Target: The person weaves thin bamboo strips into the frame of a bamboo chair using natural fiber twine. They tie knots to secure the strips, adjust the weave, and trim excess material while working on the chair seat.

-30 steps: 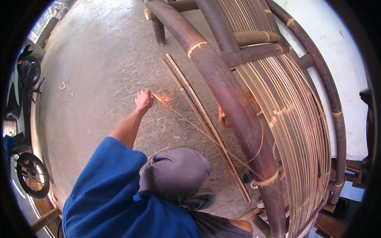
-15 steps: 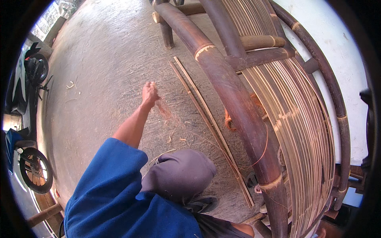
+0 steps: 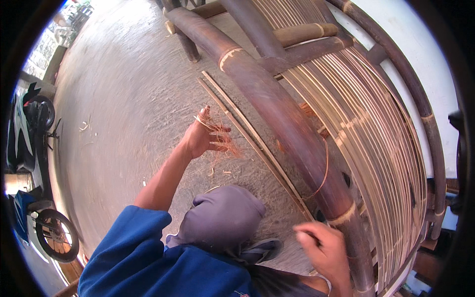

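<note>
My left hand (image 3: pixel 200 136) is above the concrete floor, fingers spread apart, with thin orange-brown fibres (image 3: pixel 222 143) strewn across and between the fingers. A pale strand crosses near its thumb. My right hand (image 3: pixel 324 250) is at the lower right, close beside a thick dark bamboo pole (image 3: pixel 292 123) of a bamboo seat frame. Its fingers are curled; what they hold, if anything, is hidden. A thin orange strand (image 3: pixel 326 168) loops out from the pole above that hand. Two long bamboo strips (image 3: pixel 247 133) lie on the floor between my hands.
The seat's slatted bamboo surface (image 3: pixel 366 123) fills the right side, before a white wall (image 3: pixel 430 64). Orange material (image 3: pixel 308 110) shows beneath it. A motorcycle (image 3: pixel 29 133) and a spoked wheel (image 3: pixel 57 235) stand at the left. Pale shavings (image 3: pixel 85 126) are on the floor.
My left hand has shifted right and its fingers have spread, with the fibres now among them. My right hand has come into view beside the pole. The view has shifted slightly.
</note>
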Motion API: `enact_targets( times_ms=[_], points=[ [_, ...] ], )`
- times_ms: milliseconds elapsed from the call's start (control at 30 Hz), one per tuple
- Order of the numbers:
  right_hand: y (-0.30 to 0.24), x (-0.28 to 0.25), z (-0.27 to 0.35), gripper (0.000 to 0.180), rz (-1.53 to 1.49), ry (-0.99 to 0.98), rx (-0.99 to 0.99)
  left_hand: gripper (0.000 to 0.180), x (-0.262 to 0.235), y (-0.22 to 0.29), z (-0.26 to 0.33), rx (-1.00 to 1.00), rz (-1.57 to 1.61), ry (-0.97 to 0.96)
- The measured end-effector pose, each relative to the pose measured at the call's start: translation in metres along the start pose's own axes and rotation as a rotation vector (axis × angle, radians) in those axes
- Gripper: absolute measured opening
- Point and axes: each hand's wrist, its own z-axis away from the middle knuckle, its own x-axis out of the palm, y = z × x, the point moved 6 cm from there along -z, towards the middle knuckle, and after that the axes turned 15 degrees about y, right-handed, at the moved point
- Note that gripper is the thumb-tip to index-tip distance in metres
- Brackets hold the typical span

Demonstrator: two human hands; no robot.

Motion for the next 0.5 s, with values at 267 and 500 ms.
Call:
enact_targets(
  times_ms=[267,500],
  points=[
    [0.071,0.156,-0.120,0.036,-0.071,0.153,0.008,0.074,0.032,-0.014,0.035,-0.020,0.006,-0.184],
    [0.091,0.171,-0.139,0.026,-0.308,0.310,0.095,0.079,0.020,-0.026,0.036,0.244,-0.104,0.009]
  ],
)
